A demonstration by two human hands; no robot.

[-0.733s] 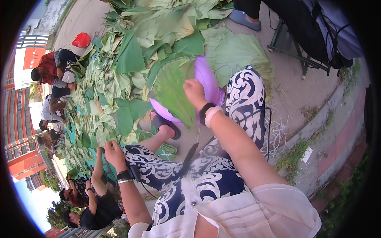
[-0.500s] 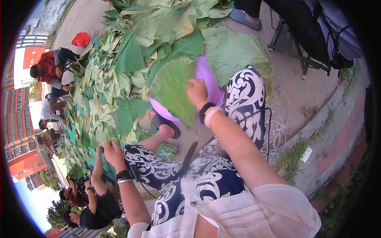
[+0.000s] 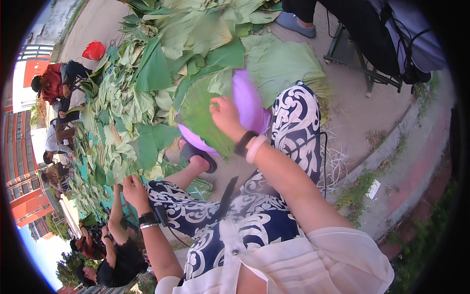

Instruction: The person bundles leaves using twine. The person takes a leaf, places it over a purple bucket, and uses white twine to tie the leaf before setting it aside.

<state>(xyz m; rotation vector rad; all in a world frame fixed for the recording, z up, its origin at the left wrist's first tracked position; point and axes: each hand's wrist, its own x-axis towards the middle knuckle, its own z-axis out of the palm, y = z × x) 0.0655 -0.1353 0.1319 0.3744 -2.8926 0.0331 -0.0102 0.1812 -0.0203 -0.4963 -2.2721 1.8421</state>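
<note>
A broad green leaf, partly blurred, lies over a shiny purple plastic thing between my knees; the purple thing's full shape is hidden. My right hand is over the leaf's right side with its fingers curled closed. Whether it pinches the leaf cannot be seen. My left hand is up beside my left knee, fingertips pressed together, near the edge of the leaf pile. Anything between those fingertips is too small to make out.
Large pale leaves lie stacked beyond my right knee. White plastic strips are heaped at my right. A folding stool stands by another person's legs at upper right. Several people sit along the left, near a red bag.
My right hand has moved left across the leaf, uncovering more of the purple thing on its right. My left hand keeps its pinched shape. The whole view has shifted slightly.
</note>
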